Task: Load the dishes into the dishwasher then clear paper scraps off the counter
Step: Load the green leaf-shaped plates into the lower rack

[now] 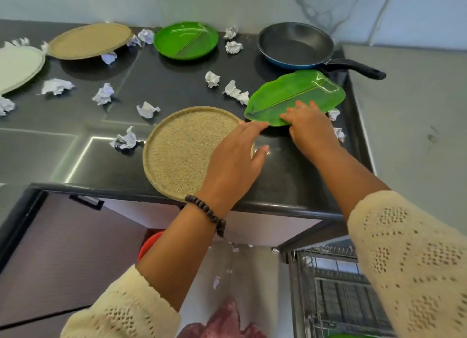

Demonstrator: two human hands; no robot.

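The leaf-shaped green plate (295, 95) is lying at the right end of the black counter (177, 84), near its front-right corner, with its near end tilted slightly off the surface. The right hand (308, 127) is resting on the plate's near edge, fingers spread flat over the top; whether the thumb is curling under the rim cannot be told. The left hand (235, 160) is reaching beside it with fingers extended and relaxed, fingertips just short of the plate's left tip, holding nothing, and is hovering over the right edge of a round speckled tan plate (182, 150) that is overhanging the counter's front edge. A wooden bead bracelet (206, 212) is circling the left wrist, and both arms are wearing cream knit sleeves (409, 262). Just behind the leaf plate, a dark frying pan (295, 45) is sitting with its black handle pointing right. Further back, a round green plate (185, 40), a second tan plate (89, 40) and a pale plate (17, 67) at the left edge are resting on the counter. Crumpled paper scraps (103, 93) are lying scattered among the dishes. Below the counter at lower right, a wire dishwasher rack (336, 287) is showing.
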